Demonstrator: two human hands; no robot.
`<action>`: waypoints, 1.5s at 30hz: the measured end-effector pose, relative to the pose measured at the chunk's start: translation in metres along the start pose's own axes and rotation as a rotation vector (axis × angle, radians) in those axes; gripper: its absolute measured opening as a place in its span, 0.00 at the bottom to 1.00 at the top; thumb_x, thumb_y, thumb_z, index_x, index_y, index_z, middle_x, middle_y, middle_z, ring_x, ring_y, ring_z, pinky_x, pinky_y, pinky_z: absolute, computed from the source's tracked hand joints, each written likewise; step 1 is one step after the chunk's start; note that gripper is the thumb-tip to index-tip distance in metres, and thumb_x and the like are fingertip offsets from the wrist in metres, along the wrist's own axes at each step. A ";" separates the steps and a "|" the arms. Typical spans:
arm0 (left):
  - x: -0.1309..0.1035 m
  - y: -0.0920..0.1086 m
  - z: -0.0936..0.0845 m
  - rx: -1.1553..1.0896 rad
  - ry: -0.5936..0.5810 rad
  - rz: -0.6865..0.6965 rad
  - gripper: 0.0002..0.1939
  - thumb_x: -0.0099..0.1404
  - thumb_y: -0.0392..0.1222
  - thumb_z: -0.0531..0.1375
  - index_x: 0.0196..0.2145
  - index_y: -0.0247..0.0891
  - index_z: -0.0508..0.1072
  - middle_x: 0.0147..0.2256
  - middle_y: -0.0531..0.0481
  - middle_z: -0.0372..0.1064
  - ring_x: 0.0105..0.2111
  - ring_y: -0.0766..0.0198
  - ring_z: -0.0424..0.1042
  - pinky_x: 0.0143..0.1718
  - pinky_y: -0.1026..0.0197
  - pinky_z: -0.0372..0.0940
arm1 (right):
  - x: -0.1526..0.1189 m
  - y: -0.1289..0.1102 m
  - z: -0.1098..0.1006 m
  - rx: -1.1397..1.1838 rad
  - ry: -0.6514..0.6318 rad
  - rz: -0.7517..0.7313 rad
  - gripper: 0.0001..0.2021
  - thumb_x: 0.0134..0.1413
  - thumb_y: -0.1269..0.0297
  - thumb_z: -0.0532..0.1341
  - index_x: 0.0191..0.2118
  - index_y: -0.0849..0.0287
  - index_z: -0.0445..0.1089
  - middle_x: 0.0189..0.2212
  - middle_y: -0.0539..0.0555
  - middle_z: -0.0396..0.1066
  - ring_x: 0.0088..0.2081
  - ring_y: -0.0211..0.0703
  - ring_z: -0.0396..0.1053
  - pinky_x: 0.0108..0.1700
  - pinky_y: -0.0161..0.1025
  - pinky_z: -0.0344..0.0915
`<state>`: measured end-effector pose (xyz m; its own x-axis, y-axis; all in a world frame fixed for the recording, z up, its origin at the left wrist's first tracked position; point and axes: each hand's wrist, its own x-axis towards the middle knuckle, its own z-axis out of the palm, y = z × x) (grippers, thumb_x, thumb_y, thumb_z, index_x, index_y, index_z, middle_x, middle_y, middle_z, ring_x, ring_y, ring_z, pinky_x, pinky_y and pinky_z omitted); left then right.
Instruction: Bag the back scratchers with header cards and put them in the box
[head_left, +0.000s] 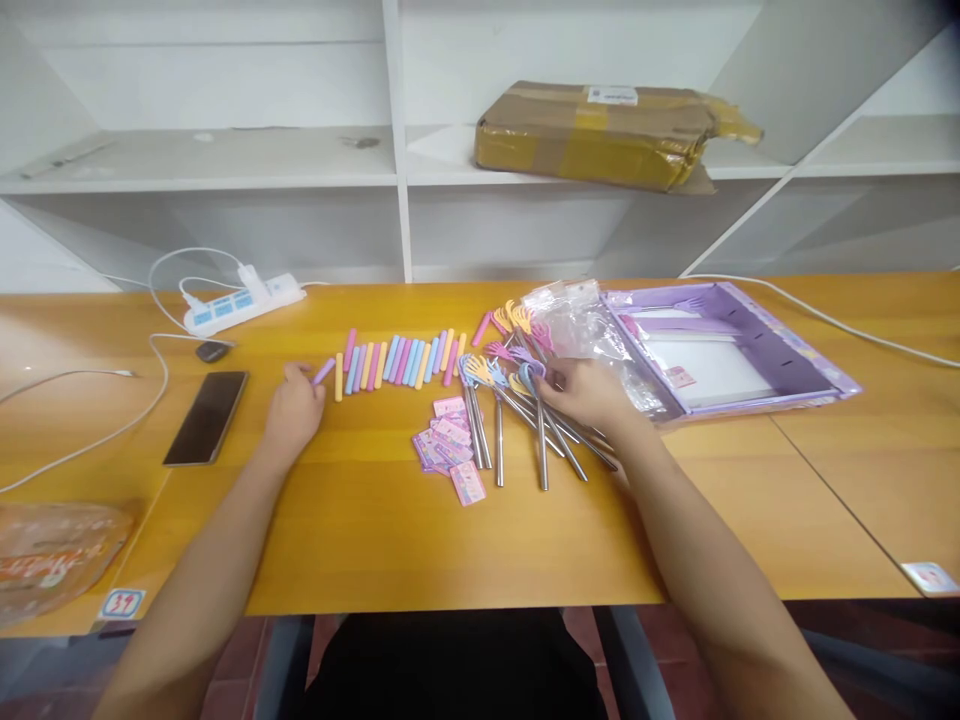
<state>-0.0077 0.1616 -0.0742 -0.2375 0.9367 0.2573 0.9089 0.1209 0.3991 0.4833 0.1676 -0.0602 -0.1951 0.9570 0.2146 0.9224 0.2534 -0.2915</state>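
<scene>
My left hand is closed, pinching a short purple stick at the left end of a row of similar pastel sticks in pink, blue, yellow and purple. Over a heap of back scratchers, with hand-shaped heads and metal rods, my right hand has its fingers pressed together at a blue-headed back scratcher. Its rod points toward me. Part of the heap is hidden beneath that hand. Small pink and purple cards lie scattered left of the rods.
Clear plastic bags lie behind my right hand, against an open purple box. On the left are a phone, a power strip with cables and an orange-printed bag. A taped carton sits on the shelf.
</scene>
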 end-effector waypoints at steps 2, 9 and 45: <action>-0.002 0.003 -0.004 -0.012 -0.003 -0.005 0.16 0.67 0.35 0.58 0.53 0.35 0.67 0.38 0.38 0.75 0.38 0.39 0.77 0.42 0.45 0.68 | 0.002 -0.001 0.004 0.028 0.023 0.041 0.18 0.64 0.48 0.59 0.28 0.53 0.64 0.23 0.53 0.71 0.25 0.44 0.63 0.31 0.41 0.51; -0.035 0.043 -0.017 -0.170 -0.134 0.329 0.08 0.76 0.46 0.54 0.37 0.44 0.64 0.32 0.48 0.69 0.30 0.54 0.68 0.33 0.55 0.57 | 0.005 0.006 0.004 0.490 0.131 0.178 0.21 0.61 0.48 0.60 0.21 0.54 0.61 0.17 0.49 0.61 0.25 0.41 0.58 0.30 0.39 0.53; -0.090 0.076 -0.010 -0.296 -0.328 0.752 0.19 0.83 0.42 0.48 0.65 0.41 0.69 0.47 0.45 0.75 0.44 0.58 0.77 0.46 0.57 0.70 | -0.036 -0.086 0.025 1.731 0.325 0.292 0.18 0.62 0.50 0.71 0.30 0.57 0.69 0.24 0.48 0.69 0.21 0.32 0.59 0.23 0.32 0.60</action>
<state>0.0791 0.0831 -0.0587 0.5422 0.7863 0.2961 0.6474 -0.6156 0.4493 0.4023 0.1147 -0.0664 0.1592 0.9843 0.0764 -0.4979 0.1469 -0.8547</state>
